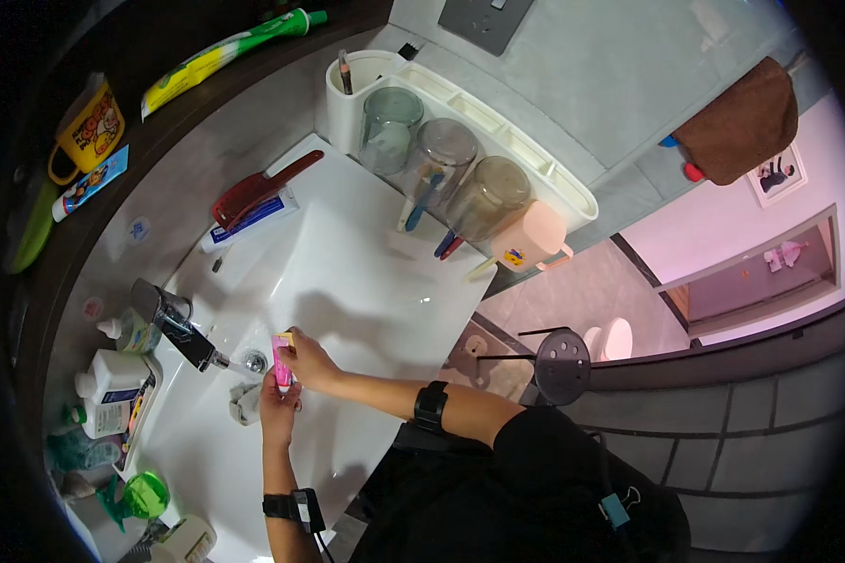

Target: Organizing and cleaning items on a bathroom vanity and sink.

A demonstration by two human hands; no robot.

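Observation:
Both my hands are together over the white washbasin (366,281), holding a small pink tube (282,362). My left hand (277,409) grips its lower end, where a white part shows. The fingers of my right hand (313,362) pinch the tube near its yellow-edged upper end. Close by, a crumpled greyish-white cloth (243,404) lies in the basin, partly hidden by my left hand. The metal drain (255,362) is just left of the tube. Above the basin's left side is a dark chrome faucet (183,327); a pale streak like water runs from its spout.
A red comb (264,188) lies across a blue-and-white tube (253,222) on the basin ledge. Upturned cups (442,151) hang from a white holder (577,197). Bottles (116,380) and a green pump bottle (144,495) line the left side. A dark shelf (204,91) curves above.

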